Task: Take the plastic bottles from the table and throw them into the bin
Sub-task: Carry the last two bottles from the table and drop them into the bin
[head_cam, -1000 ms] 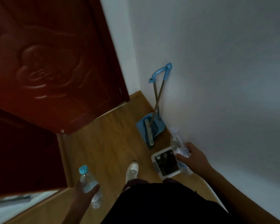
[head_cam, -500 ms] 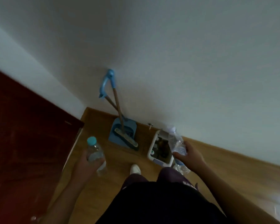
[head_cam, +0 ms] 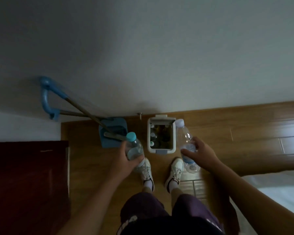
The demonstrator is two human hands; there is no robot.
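1. left hand (head_cam: 126, 160) grips a bottle (head_cam: 134, 150), right hand (head_cam: 201, 155) another (head_cam: 185, 141), mid-frame.
2. open bin (head_cam: 161, 134) stands between them, already crowded.
3. risk: a bottle may bounce off its narrow mouth onto the floor.

Left bottle (head_cam: 134, 150): clear plastic, teal-blue cap (head_cam: 131, 136). Right bottle (head_cam: 185, 143): clear plastic, pale whitish cap (head_cam: 179, 123), a blue band low on its body.

Bin (head_cam: 148, 133): white rim and walls, grey-blue strip along the near edge; dark inside, with clear and brownish shapes and small green spots.

Dustpan (head_cam: 107, 141): mid blue, with matching blue handle (head_cam: 46, 97); the broom stick (head_cam: 85, 112) is dull brown-grey.

Floor (head_cam: 227, 133): warm honey-brown wood planks with thin dark seams. Wall (head_cam: 143, 48): plain off-white, shaded grey. Door (head_cam: 27, 184): dark red-brown.

Shoes (head_cam: 176, 172): white with dark trim, over white socks. Shorts (head_cam: 143, 207): dark purple with white lettering. Bed (head_cam: 278, 192): white.
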